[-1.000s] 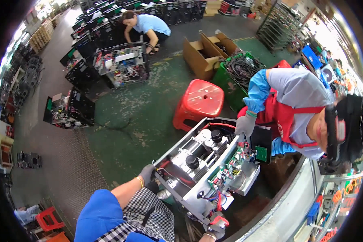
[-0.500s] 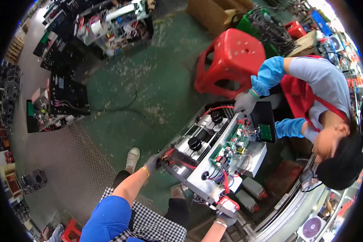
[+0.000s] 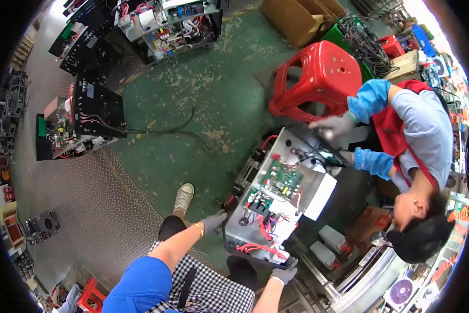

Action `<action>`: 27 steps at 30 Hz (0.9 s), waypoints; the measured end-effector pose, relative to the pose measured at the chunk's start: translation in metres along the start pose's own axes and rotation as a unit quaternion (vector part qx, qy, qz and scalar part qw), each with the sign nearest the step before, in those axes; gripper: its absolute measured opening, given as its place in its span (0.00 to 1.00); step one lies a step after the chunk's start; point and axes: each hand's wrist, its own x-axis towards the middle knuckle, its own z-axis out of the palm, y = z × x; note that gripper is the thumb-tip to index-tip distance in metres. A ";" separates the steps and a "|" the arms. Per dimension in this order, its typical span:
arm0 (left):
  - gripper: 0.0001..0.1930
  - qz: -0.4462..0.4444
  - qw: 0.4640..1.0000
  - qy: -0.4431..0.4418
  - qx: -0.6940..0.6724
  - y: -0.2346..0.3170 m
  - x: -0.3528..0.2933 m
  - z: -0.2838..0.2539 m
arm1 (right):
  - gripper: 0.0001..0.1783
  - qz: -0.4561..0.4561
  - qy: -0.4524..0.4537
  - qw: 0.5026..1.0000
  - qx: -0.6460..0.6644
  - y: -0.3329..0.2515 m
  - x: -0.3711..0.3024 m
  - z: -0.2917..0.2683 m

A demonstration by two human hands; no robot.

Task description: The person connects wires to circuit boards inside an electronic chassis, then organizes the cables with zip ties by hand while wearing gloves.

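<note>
An opened machine chassis (image 3: pixel 234 229) lies tilted in front of me, its inner side turned up. Inside are a green circuit board (image 3: pixel 284 180), red wires (image 3: pixel 255 249) along the near end and a white panel (image 3: pixel 320 197) at the right. My left hand (image 3: pixel 213 221), in a grey glove, grips the chassis at its near left corner; the fingertips are partly hidden. At the near right corner my right hand (image 3: pixel 285 271), also gloved, is closed on the edge. A co-worker's gloved hand (image 3: pixel 336 125) is blurred beside the far end; their other hand is at the black end panel.
A red stool (image 3: pixel 318 78) stands beyond the chassis, beside the co-worker (image 3: pixel 417 141). Other opened machines (image 3: pixel 96 112) stand at the left, one trailing a black cable (image 3: pixel 161 131) over the green floor. Metal rails (image 3: pixel 318 271) run at the near right.
The chassis has rolled in our hands: its circuit board side now faces up, and the black-capped cylinders are out of sight. The co-worker's upper hand has come off the far end.
</note>
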 end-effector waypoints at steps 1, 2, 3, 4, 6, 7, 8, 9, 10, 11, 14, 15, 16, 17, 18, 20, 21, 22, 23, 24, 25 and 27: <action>0.30 0.000 1.000 -0.015 0.006 0.012 -0.016 0.012 | 0.33 0.034 0.029 0.998 0.037 -0.026 -0.008 0.002; 0.29 -0.030 0.999 0.016 0.029 0.032 -0.053 0.018 | 0.34 0.077 0.053 0.993 0.069 -0.047 -0.018 0.007; 0.28 -0.055 0.996 0.047 0.051 0.053 -0.083 0.025 | 0.36 0.090 0.035 0.992 0.087 -0.063 -0.020 -0.003; 0.28 -0.048 0.996 0.051 0.051 0.062 -0.098 0.022 | 0.36 0.093 0.029 0.991 0.090 -0.074 -0.029 -0.002; 0.26 -0.025 0.994 0.104 0.037 0.062 -0.134 0.001 | 0.38 0.099 0.043 0.992 0.067 -0.102 -0.063 0.006; 0.24 0.026 0.997 0.052 -0.048 0.049 -0.133 -0.022 | 0.38 0.126 0.040 0.990 0.045 -0.113 -0.071 -0.001; 0.23 0.052 0.996 0.068 0.011 0.060 -0.148 -0.036 | 0.38 0.129 0.039 0.990 0.047 -0.122 -0.082 -0.011; 0.22 0.071 0.992 0.092 0.050 0.082 -0.175 -0.046 | 0.35 0.160 0.037 0.986 0.031 -0.127 -0.091 -0.017; 0.21 0.087 0.985 0.118 0.088 0.102 -0.213 -0.053 | 0.33 0.192 0.036 0.981 0.013 -0.134 -0.101 -0.025; 0.21 0.078 0.988 0.126 0.033 0.109 -0.240 -0.065 | 0.30 0.203 0.022 0.979 -0.022 -0.141 -0.112 -0.031; 0.23 0.000 0.981 0.185 -0.059 0.132 -0.318 -0.094 | 0.26 0.255 0.011 0.966 -0.042 -0.153 -0.129 -0.054; 0.24 0.029 0.979 0.191 -0.057 0.119 -0.331 -0.121 | 0.23 0.270 -0.026 0.962 -0.038 -0.156 -0.136 -0.056; 0.24 0.041 0.975 0.215 -0.044 0.124 -0.365 -0.125 | 0.23 0.270 -0.030 0.962 -0.034 -0.158 -0.140 -0.059; 0.23 0.032 0.967 0.253 0.006 0.120 -0.389 -0.137 | 0.22 0.291 -0.051 0.954 -0.051 -0.158 -0.145 -0.055; 0.21 0.047 0.955 0.291 0.019 0.113 -0.416 -0.143 | 0.22 0.311 -0.070 0.945 -0.069 -0.160 -0.152 -0.054; 0.20 0.039 0.950 0.310 0.019 0.081 -0.440 -0.166 | 0.21 0.312 -0.088 0.943 -0.081 -0.170 -0.163 -0.045; 0.21 0.024 0.950 0.311 0.017 0.069 -0.453 -0.169 | 0.20 0.319 -0.122 0.934 -0.105 -0.174 -0.161 -0.041; 0.21 0.033 0.949 0.312 0.016 0.050 -0.456 -0.176 | 0.20 0.326 -0.158 0.923 -0.130 -0.172 -0.157 -0.034; 0.21 0.046 0.942 0.332 -0.015 0.028 -0.458 -0.183 | 0.20 0.331 -0.172 0.919 -0.128 -0.172 -0.157 -0.029; 0.21 0.059 0.933 0.352 -0.046 0.010 -0.459 -0.184 | 0.20 0.332 -0.177 0.918 -0.124 -0.173 -0.156 -0.024; 0.21 0.042 0.938 0.339 -0.059 -0.004 -0.460 -0.181 | 0.20 0.326 -0.192 0.915 -0.137 -0.176 -0.155 -0.019; 0.21 0.017 0.940 0.320 -0.115 -0.018 -0.465 -0.158 | 0.20 0.307 -0.198 0.919 -0.149 -0.180 -0.161 -0.013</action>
